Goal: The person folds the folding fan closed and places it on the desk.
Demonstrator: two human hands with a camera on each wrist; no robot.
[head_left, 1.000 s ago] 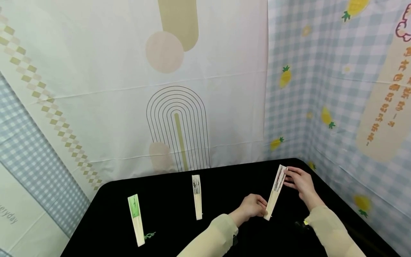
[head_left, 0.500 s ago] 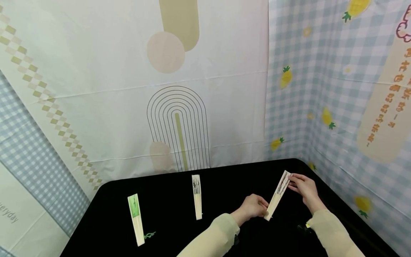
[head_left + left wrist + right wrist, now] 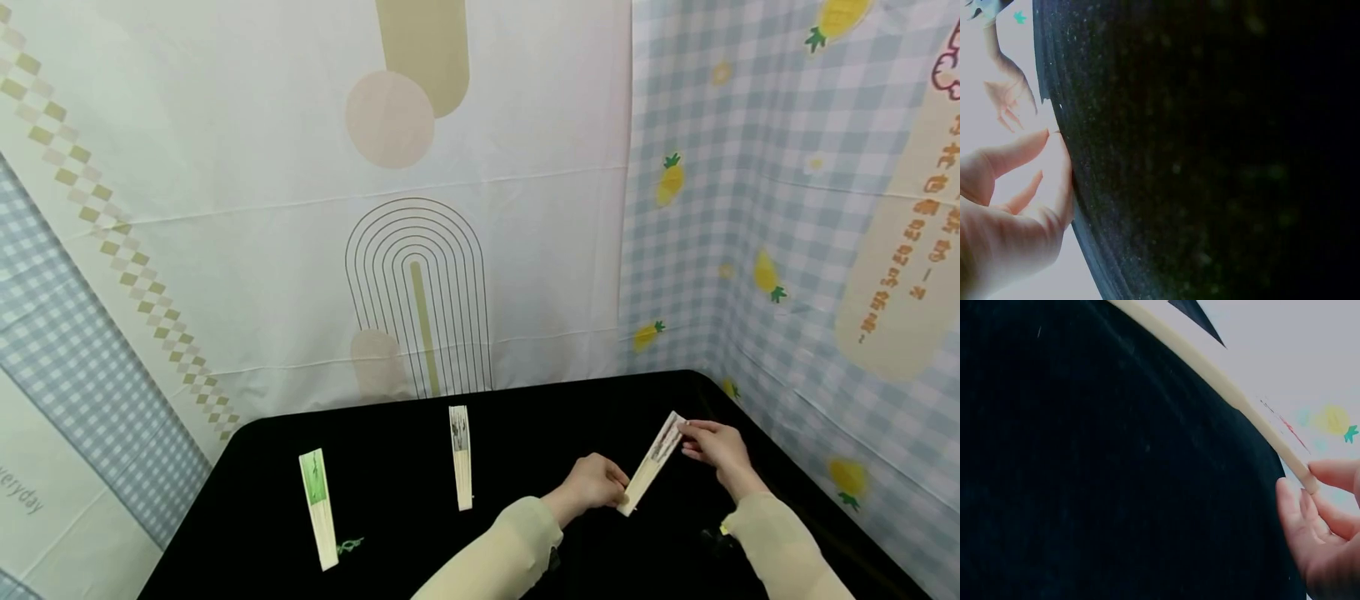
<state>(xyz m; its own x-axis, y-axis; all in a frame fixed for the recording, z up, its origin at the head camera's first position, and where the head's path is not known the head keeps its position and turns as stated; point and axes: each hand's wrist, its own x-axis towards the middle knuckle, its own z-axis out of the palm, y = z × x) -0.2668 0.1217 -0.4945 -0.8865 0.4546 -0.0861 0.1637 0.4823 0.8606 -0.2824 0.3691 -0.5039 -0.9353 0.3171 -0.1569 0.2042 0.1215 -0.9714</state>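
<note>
A folded hand fan (image 3: pixel 651 467) with pale wooden ribs and a dark-patterned leaf slants up to the right over the black-covered table. At its lower, bare-rib end, my left hand (image 3: pixel 592 482) pinches it between thumb and fingers. My right hand (image 3: pixel 722 450) grips the upper, printed end, thumb on one side and fingertips on the other. The right wrist view shows the fan's narrow edge (image 3: pixel 1210 372) running to the right hand (image 3: pixel 1329 519). In the left wrist view the left hand's (image 3: pixel 1022 206) thumb and finger meet at a glare-washed end of the fan.
A folded fan with a grey leaf (image 3: pixel 461 458) lies mid-table. Further left lies a folded green-leaf fan (image 3: pixel 318 508) with a green tassel (image 3: pixel 350 546). The black table (image 3: pixel 390 450) ends at a white curtain (image 3: pixel 555 250) behind and a checked curtain (image 3: pixel 795 208) on the right.
My right hand has moved right and nearer the body, carrying the fan's upper end with it, so the fan leans further right. The left hand has hardly moved.
</note>
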